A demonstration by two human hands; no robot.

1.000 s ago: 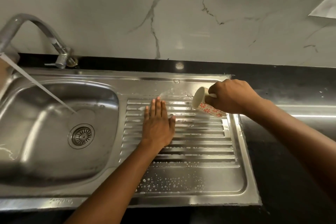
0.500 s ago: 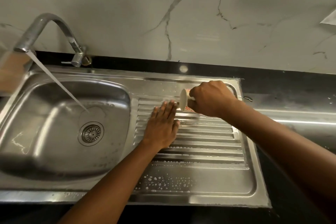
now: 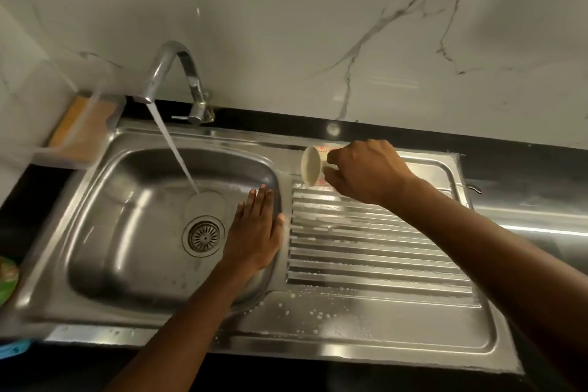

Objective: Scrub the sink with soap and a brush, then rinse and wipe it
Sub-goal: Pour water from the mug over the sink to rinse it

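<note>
Rinsing step in hand, by my reading. Sink (image 3: 95, 232) basin under running tap (image 3: 178, 73). Left hand (image 3: 254, 232) flat, fingers straight, at basin's right wall. Right hand (image 3: 366, 172) grasps tipped cup (image 3: 310, 169) over drainboard, right of basin. Next likely: refill cup, flush remaining suds.

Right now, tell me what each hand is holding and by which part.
The right hand grips a white cup with a red pattern, tipped on its side, around its body. The left hand holds nothing, fingers flat at the basin's right edge.
</note>
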